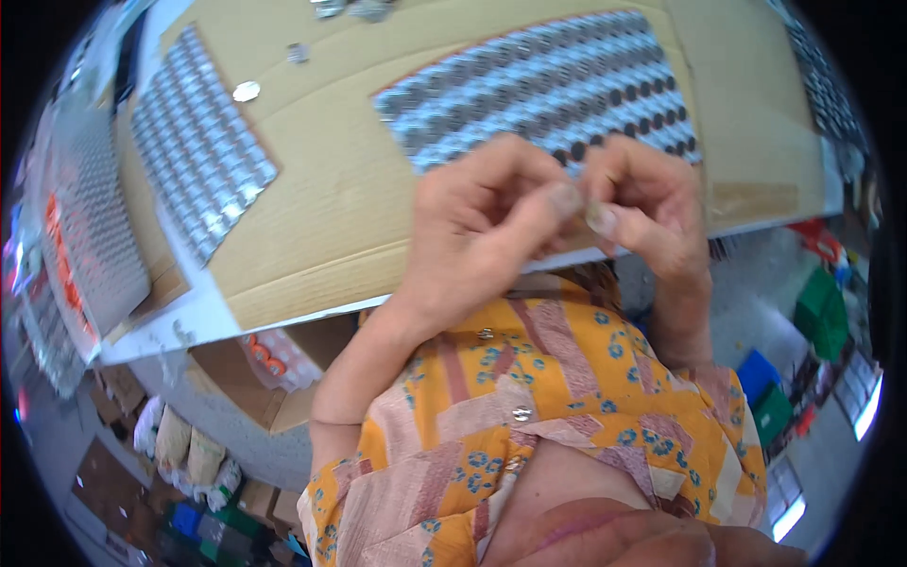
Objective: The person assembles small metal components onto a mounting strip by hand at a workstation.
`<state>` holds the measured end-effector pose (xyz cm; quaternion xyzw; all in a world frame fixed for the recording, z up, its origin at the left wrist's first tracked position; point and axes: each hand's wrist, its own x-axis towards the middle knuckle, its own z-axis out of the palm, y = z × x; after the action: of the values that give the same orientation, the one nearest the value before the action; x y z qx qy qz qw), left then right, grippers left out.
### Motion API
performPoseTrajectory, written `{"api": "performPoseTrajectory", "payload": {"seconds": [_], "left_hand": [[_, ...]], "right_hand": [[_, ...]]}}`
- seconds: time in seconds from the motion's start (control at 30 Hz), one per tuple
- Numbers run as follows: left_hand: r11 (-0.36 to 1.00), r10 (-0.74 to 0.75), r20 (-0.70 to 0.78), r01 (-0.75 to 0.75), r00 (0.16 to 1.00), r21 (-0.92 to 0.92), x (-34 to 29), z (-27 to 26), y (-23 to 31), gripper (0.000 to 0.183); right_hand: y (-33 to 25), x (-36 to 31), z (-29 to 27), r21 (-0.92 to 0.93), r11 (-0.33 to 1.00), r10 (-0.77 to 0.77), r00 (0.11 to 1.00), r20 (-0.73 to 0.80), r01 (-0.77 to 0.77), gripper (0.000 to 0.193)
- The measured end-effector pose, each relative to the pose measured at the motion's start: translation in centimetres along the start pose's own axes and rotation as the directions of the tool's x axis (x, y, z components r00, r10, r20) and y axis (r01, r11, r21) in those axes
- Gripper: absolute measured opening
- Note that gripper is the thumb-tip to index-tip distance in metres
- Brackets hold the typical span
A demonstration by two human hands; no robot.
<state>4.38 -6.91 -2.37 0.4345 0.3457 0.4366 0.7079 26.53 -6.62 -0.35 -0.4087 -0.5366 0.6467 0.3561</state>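
My left hand (482,213) and my right hand (652,203) meet above the near edge of the table, thumbs and fingertips pinched close together. Whatever sits between the fingertips is too small and too covered to name. Just beyond them lies a flat sheet (529,80) set with rows of small round pieces. Most of its rows look silvery grey and pale blue, while the pieces towards its right and near side are dark discs. My fingers overlap its near edge in the picture and hide part of it.
Cardboard (321,180) covers the table. At left lie a similar silvery sheet (203,142) and a clear plastic-wrapped stack (94,208). A small shiny oval piece (247,91) and a little crumpled bit (297,53) rest between the sheets. Below the table edge stands an open carton (255,387).
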Motion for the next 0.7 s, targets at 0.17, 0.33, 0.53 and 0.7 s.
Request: {"api": "performPoseTrajectory", "payload": {"seconds": [0.17,0.33,0.53,0.7], "left_hand": [[0.988,-0.111,0.149,0.125,0.983,-0.088,-0.3,-0.5,0.2,0.011],[0.972,-0.037,0.138,0.068,0.990,-0.226,-0.5,1.0,-0.5,0.009],[0.526,0.551,0.152,-0.483,0.821,0.700,1.3,1.0,-1.9,0.027],[0.080,0.392,0.316,-0.374,0.864,0.924,2.4,1.1,-1.6,0.079]], "right_hand": [[0.5,-1.1,2.1,0.135,0.991,0.007,0.995,-0.102,0.007,0.013],[0.3,-0.8,2.4,0.492,0.870,0.060,0.987,-0.146,0.019,0.014],[0.5,1.2,-3.7,-0.306,0.943,-0.280,0.807,-0.520,0.130,0.008],[0.7,1.8,-8.8,-0.486,0.872,-0.264,0.888,-0.376,0.053,0.015]]}}
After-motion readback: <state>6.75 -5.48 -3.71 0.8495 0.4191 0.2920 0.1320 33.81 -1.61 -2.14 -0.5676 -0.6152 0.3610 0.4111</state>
